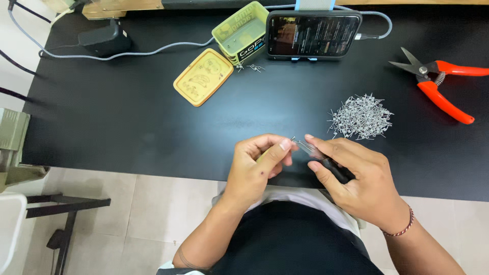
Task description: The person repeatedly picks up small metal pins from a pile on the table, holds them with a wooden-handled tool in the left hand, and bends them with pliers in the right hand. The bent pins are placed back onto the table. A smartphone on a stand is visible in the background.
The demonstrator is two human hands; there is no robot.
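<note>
Left hand: I see my left hand [257,165] curled narrow, thumb and forefinger pinched on a tiny wire coil [293,138] at the fingertips.
Right hand: my right hand [356,178] is closed around slim pliers [318,155], their metal tips pointing toward the left fingertips.
Coil: it sits between the two hands, touching the left fingertips and right at the pliers' tips.
Heap: a pile of small wire coils [360,117] lies on the black tabletop [127,117], just beyond my right hand.
Cutters: orange-handled snips [440,84] lie farther out, past the pile, to the right.
Tin: an open green tin [240,31] and its yellow lid [202,76] lie well beyond my left hand.
Phone: a phone [313,34] stands propped beside the tin.
</note>
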